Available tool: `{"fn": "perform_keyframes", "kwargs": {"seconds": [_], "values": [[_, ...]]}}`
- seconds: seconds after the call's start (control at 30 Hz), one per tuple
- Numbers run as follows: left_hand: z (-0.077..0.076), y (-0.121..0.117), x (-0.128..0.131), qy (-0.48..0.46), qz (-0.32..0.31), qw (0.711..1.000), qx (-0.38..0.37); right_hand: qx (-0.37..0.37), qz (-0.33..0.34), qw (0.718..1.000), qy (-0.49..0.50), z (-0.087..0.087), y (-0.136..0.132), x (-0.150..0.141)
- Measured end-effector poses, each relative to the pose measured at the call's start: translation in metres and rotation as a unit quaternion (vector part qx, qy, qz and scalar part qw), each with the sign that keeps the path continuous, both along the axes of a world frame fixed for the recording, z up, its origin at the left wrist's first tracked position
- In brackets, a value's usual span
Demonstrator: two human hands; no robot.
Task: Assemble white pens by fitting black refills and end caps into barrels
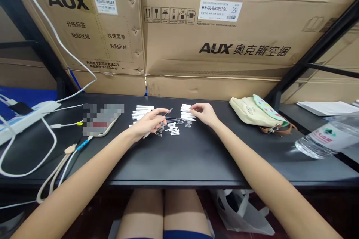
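Note:
My left hand point(150, 121) is pinched on a thin dark pen refill point(168, 112) that points up and to the right, over small white caps point(173, 130) and clear tubes on the black table point(196, 157). My right hand point(202, 112) reaches into a stack of white pen barrels point(186, 112), its fingertips closed on one of them. A second row of white barrels point(143, 111) lies just behind the left hand. Loose refills point(175, 120) lie between the two hands.
A phone point(102, 119) with a cable lies to the left, beside a white power strip point(25, 117) and looping cords. A cream pouch point(258, 112) and a lying water bottle point(325, 140) are on the right. Cardboard boxes point(224, 33) wall the back.

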State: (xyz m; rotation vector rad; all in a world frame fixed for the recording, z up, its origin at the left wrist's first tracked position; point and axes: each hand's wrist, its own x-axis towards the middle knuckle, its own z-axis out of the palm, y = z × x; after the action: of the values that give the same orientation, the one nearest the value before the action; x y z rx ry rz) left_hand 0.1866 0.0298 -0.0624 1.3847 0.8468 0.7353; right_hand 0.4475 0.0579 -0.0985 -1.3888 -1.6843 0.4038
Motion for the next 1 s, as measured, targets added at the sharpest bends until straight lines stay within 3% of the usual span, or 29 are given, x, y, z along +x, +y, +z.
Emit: {"fn": "perform_keyframes", "kwargs": {"seconds": [0.1,0.2,0.4,0.53,0.63,0.73,0.9,1.0], "values": [[-0.001,0.000,0.000,0.015,-0.006,1.000,0.019,0.008,0.008,1.000,-0.010,0.005,-0.003,-0.004],[0.000,-0.002,0.000,0.068,-0.025,0.995,0.069,0.028,0.024,0.998,0.043,0.017,-0.014,-0.014],[0.001,-0.007,0.002,0.145,-0.068,0.977,0.139,-0.106,0.207,0.962,0.139,0.033,-0.044,-0.048],[-0.001,-0.005,0.002,0.143,-0.058,0.977,0.148,-0.116,0.210,0.960,0.145,0.038,-0.043,-0.038],[-0.002,-0.001,0.001,0.126,0.007,0.982,0.141,-0.098,0.170,0.978,0.071,0.041,-0.037,-0.019],[-0.003,0.001,0.000,0.114,0.043,0.983,0.134,-0.129,0.185,0.973,-0.042,0.041,-0.035,-0.011],[-0.003,0.000,0.000,0.117,-0.008,0.985,0.130,-0.159,0.210,0.957,-0.122,0.039,-0.037,-0.015],[-0.003,-0.002,0.001,0.107,-0.001,0.986,0.125,-0.141,0.196,0.961,-0.134,0.039,-0.037,-0.013]]}}
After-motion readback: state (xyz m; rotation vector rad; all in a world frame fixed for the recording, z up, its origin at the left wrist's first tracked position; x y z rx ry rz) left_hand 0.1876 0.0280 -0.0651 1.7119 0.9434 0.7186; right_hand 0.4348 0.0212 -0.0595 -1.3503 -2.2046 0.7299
